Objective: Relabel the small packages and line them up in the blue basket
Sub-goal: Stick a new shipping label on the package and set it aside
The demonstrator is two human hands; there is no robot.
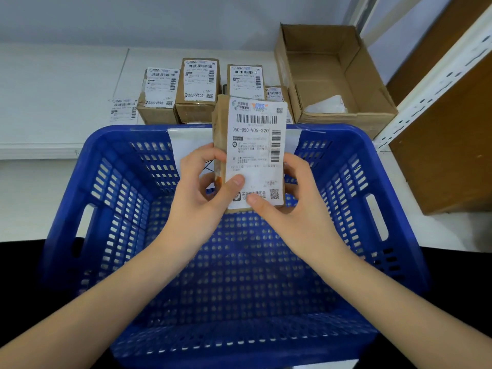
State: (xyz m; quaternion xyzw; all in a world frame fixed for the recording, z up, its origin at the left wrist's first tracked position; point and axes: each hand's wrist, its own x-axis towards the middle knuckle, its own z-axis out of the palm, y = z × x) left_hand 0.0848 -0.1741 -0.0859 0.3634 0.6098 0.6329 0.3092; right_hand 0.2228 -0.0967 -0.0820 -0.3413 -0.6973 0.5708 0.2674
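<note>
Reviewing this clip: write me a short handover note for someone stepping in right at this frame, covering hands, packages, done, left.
Left hand: grips the small brown cardboard package, thumb pressing on its white shipping label.
Right hand: holds the same package from the right and below, thumb on the label's lower edge.
The package is held upright over the blue perforated plastic basket, not yet set down.
Four more small labelled brown packages stand on the white table behind the basket; a loose label lies left of them. An open cardboard box sits to the right.
Done: no package shows in the basket.
Left: finish this label, place it, then the rest.
</note>
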